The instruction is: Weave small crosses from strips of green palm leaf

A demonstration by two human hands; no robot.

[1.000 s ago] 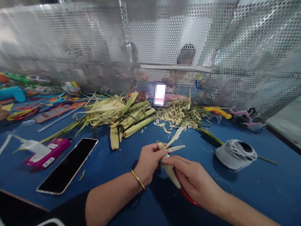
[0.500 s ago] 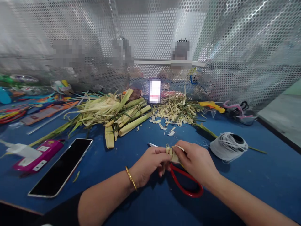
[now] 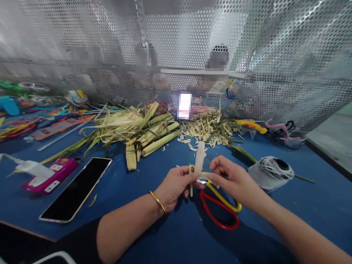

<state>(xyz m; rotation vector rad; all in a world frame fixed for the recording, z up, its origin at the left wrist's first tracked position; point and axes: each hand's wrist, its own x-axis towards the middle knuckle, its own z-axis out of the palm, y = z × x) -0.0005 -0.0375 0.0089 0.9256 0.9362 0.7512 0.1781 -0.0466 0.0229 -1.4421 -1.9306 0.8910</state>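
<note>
My left hand (image 3: 180, 183) is closed on a small piece of folded, pale husk strips (image 3: 200, 157), looped at the left with one flat end standing up. My right hand (image 3: 231, 176) pinches a narrow end of the strips at the right side, its other fingers curled. Below the hands lies a pair of scissors (image 3: 220, 220) with one red and one yellow handle. Its blades are mostly hidden behind my left hand. To the right of my right hand sits a spool of white string (image 3: 271, 172).
Husks and stalks (image 3: 154, 135) are heaped beyond my hands, with pale shavings (image 3: 209, 128) to their right. A phone (image 3: 77, 189) and a magenta power strip (image 3: 52, 176) lie at left. A yellow-handled tool (image 3: 251, 125) lies at the back right, before a perforated metal screen (image 3: 176, 44).
My right hand has opened out and shifted slightly right, drawing a strip sideways. A flat strip end now stands up between the hands, and the scissors' yellow handle shows.
</note>
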